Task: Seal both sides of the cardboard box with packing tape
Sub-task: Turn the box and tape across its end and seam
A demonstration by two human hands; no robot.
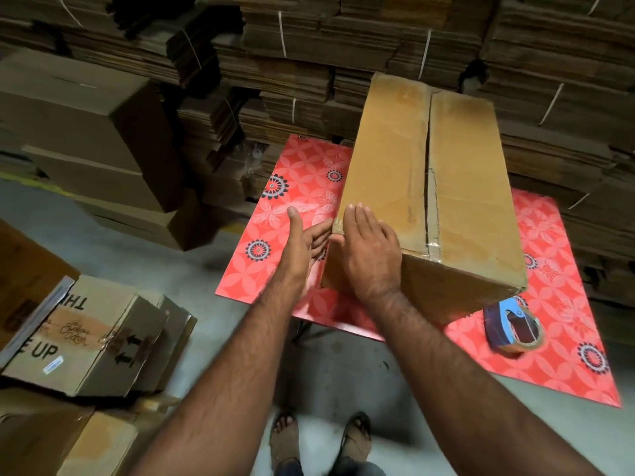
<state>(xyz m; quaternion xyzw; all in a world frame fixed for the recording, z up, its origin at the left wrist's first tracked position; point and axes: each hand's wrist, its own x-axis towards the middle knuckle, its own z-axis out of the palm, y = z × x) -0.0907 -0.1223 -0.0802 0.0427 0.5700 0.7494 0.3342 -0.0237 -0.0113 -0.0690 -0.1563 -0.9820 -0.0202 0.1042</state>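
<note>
A long cardboard box [460, 173] stands on a red flowered table [292, 201], its top flaps closed with clear tape along the centre seam and over the near edge. My right hand [369, 252] lies flat on the box's near left top corner, fingers together. My left hand [305, 240] is open beside the box's left side, fingertips touching the near left edge. A roll of packing tape [513, 326] with a blue core lies on the table under the box's near right corner.
Bundled stacks of flat cardboard [309, 46] fill the back wall. Closed boxes [86, 125] are piled at the left. Printed cartons [79, 338] lie on the floor at lower left. My sandalled feet [319, 438] stand on grey concrete before the table.
</note>
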